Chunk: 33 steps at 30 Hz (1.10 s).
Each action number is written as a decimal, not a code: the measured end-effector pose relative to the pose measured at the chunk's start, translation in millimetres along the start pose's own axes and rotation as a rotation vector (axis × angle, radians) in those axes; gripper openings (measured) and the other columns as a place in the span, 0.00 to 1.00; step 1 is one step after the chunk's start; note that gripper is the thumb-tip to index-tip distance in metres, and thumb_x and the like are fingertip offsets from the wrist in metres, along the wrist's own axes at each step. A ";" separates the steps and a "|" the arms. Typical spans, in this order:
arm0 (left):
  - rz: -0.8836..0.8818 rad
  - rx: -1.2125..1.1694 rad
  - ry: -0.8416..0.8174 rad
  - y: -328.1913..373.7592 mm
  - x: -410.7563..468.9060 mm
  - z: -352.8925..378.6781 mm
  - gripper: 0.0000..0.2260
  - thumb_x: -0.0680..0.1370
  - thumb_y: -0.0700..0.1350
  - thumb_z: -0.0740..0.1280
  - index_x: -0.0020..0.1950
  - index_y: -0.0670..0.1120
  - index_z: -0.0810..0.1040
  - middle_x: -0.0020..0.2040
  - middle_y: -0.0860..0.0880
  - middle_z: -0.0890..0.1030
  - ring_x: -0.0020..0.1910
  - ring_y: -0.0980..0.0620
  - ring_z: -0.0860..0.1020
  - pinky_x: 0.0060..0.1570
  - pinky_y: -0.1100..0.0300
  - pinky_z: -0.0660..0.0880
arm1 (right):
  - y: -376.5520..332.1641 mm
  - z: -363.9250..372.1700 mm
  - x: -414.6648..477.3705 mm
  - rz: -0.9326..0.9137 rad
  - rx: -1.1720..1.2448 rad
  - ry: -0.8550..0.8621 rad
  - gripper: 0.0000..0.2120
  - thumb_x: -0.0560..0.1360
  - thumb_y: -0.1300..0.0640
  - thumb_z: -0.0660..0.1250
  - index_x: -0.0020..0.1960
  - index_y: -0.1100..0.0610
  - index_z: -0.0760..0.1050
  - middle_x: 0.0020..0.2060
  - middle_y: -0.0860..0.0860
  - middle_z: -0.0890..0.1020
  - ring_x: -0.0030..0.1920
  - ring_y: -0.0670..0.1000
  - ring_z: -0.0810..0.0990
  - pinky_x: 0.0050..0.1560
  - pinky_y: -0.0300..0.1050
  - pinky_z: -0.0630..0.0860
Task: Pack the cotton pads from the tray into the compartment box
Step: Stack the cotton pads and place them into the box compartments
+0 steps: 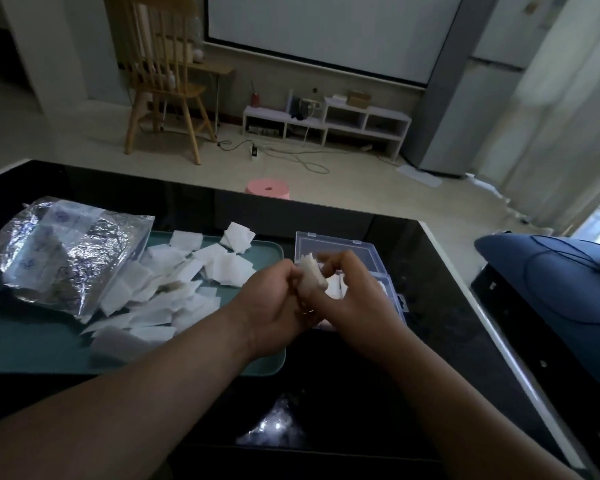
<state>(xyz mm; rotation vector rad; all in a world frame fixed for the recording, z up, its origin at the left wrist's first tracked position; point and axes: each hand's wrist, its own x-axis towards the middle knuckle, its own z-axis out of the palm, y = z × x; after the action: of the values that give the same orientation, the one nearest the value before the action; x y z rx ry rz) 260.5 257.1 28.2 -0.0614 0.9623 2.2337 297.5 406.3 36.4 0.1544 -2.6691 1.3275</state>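
Note:
Many square white cotton pads [174, 289] lie loose on a teal tray [32, 344] at the left of the black table. A clear plastic compartment box [340, 247] stands to the tray's right with its lid open at the back; white pads show in one compartment. Above the box's left side, my left hand [274, 299] and my right hand [343, 292] together hold a small stack of cotton pads [312, 277], fingers curled round it from both sides. My hands hide much of the box.
A crinkled clear plastic bag [56, 254] of wrapped items lies on the tray's left end. The table's white right edge [465, 292] runs diagonally. A blue cushion [551, 282] sits to the right. A pink stool [267, 188] stands beyond the table's far edge.

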 end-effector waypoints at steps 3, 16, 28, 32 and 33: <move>0.129 0.064 0.144 -8.9 17.0 8.7 0.15 0.82 0.39 0.55 0.65 0.39 0.76 0.53 0.39 0.79 0.41 0.47 0.80 0.42 0.51 0.80 | 11.5 -15.9 -1.5 0.063 -0.004 0.107 0.11 0.77 0.43 0.71 0.55 0.46 0.74 0.50 0.42 0.81 0.50 0.42 0.80 0.53 0.46 0.79; 0.244 0.537 0.303 -40.6 47.2 46.7 0.14 0.80 0.37 0.55 0.59 0.46 0.78 0.46 0.48 0.80 0.37 0.54 0.79 0.36 0.58 0.74 | 42.1 -37.4 -2.8 0.219 0.024 0.146 0.03 0.80 0.52 0.68 0.47 0.47 0.78 0.40 0.46 0.85 0.42 0.44 0.83 0.40 0.41 0.75; 0.263 0.662 0.301 -52.6 65.9 59.6 0.10 0.80 0.41 0.59 0.59 0.47 0.77 0.54 0.44 0.82 0.45 0.51 0.79 0.40 0.56 0.75 | 57.5 -49.3 5.0 0.295 0.028 0.220 0.06 0.74 0.55 0.75 0.43 0.51 0.78 0.39 0.48 0.84 0.41 0.49 0.84 0.45 0.50 0.83; 0.310 0.875 0.262 -53.2 71.1 52.9 0.15 0.81 0.44 0.59 0.68 0.51 0.72 0.60 0.46 0.79 0.54 0.48 0.79 0.55 0.49 0.79 | 58.3 -65.4 9.2 0.305 0.031 0.220 0.06 0.75 0.59 0.74 0.47 0.52 0.78 0.42 0.50 0.84 0.43 0.50 0.84 0.46 0.51 0.84; 0.345 1.009 0.256 -51.7 72.4 49.1 0.17 0.81 0.43 0.59 0.71 0.52 0.70 0.63 0.47 0.77 0.56 0.49 0.77 0.57 0.51 0.76 | 60.9 -73.4 11.4 0.319 0.023 0.257 0.06 0.76 0.60 0.73 0.48 0.52 0.78 0.43 0.49 0.84 0.44 0.51 0.84 0.48 0.53 0.84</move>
<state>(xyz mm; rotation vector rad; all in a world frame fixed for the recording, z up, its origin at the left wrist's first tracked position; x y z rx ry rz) 248.2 356.3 10.0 0.2991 2.2651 1.7843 283.3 501.3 34.6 -0.4275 -2.5313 1.3539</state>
